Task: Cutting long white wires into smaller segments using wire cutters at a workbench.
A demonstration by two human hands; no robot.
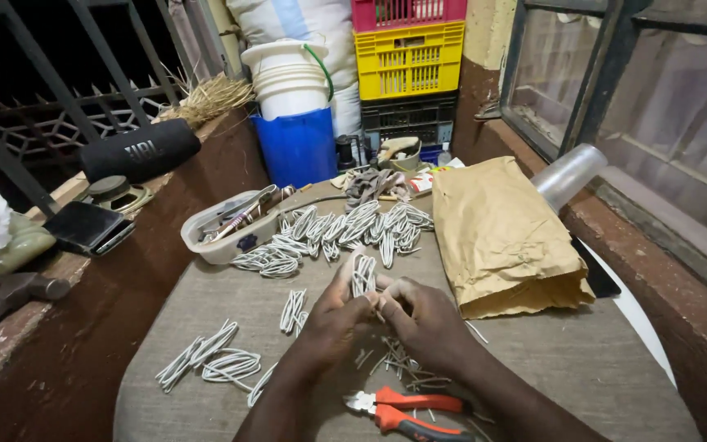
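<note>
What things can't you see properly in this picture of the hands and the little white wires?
Head view:
- Folded white wire bundle: its lower end is hidden inside the left hand and right hand.
- Orange-handled pliers: handle ends cut off by the bottom edge.
- Crumpled brown paper bag: contents hidden by the paper.
- White oval plastic tray: the tools inside are too small and jumbled to tell apart.
- Short wire offcuts: partly hidden behind the right wrist.

Held item: small bundle of white wire (362,276), folded into a narrow loop.
Pose: upright, its looped top sticking up above the fingertips.
Grip: pinched between the left hand (333,315) and right hand (421,315), which meet at its lower end.
Position: above a grey cloth-covered table, centre of view.
</note>
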